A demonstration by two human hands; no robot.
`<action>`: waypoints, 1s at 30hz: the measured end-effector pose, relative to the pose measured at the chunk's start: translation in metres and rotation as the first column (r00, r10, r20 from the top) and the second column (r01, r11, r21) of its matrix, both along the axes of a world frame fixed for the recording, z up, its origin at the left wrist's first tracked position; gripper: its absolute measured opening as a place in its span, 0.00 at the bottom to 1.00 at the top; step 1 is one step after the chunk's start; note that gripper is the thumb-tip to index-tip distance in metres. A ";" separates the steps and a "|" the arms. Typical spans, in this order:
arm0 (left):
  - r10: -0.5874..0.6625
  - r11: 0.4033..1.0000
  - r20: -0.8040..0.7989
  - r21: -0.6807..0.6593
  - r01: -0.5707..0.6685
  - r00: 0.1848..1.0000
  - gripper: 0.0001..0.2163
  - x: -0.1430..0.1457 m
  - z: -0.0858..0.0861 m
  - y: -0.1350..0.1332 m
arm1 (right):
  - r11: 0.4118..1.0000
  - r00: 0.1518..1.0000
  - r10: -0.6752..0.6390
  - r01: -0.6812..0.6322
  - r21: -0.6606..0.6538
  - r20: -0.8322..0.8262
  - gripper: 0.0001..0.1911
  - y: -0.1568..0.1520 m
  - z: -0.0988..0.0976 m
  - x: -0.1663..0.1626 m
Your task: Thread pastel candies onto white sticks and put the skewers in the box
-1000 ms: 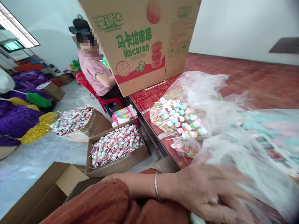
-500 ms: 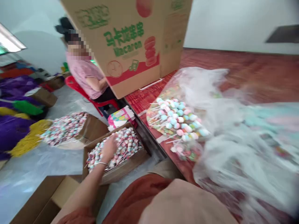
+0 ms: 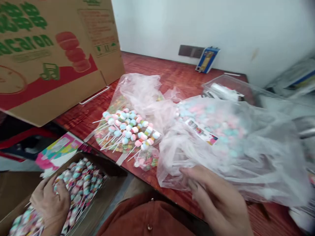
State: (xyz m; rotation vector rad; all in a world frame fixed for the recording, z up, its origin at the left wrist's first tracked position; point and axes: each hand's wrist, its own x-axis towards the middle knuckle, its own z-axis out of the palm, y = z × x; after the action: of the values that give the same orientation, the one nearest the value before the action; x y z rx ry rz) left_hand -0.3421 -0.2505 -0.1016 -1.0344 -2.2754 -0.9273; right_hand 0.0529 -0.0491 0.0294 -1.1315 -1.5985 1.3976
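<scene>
My left hand (image 3: 50,200) rests over the marshmallow sticks (image 3: 85,183) in a brown carton at lower left. Its fingers are bent and apart, with no stick visibly held. On the right, my right hand (image 3: 219,200) hovers at the near edge of a large clear plastic bag (image 3: 177,164). Its index finger reaches forward and the fingers look loosely apart, slightly blurred, with nothing seen in them. Inside the bag are pastel marshmallows (image 3: 231,131). A pile of pastel marshmallow skewers (image 3: 128,127) lies on a bag of colourful candies (image 3: 100,134) on the table.
A big printed cardboard box (image 3: 69,78) stands on the red table (image 3: 152,65) at upper left. A blue box (image 3: 208,59) leans by the wall. A clear plastic bin (image 3: 223,82) sits behind the bag. Colourful printed packaging (image 3: 59,149) lies beside the carton.
My view has swung right and closer to the table. My right hand has come into view by the plastic bag. The left hand remains at the carton; the other person is out of view.
</scene>
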 end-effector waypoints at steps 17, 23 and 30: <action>-0.952 0.285 0.220 0.389 0.876 0.213 0.16 0.258 0.081 0.201 | 0.867 0.506 -0.496 0.235 0.440 0.705 0.06 0.145 -0.068 0.040; -0.603 0.431 0.767 0.543 0.721 -0.217 0.08 0.288 0.079 0.220 | 0.845 0.489 -0.488 0.059 0.531 0.723 0.13 0.124 -0.046 0.044; -0.193 0.687 0.242 0.726 0.045 -0.951 0.15 0.337 0.072 0.266 | 0.824 0.809 -0.358 0.039 0.565 0.466 0.15 0.090 0.005 0.073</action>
State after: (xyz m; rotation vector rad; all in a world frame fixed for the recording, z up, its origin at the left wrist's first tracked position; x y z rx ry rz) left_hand -0.0055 0.0154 -0.0299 0.1436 0.3738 1.1005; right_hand 0.1263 0.0405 0.0343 -1.3738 -2.0149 0.4098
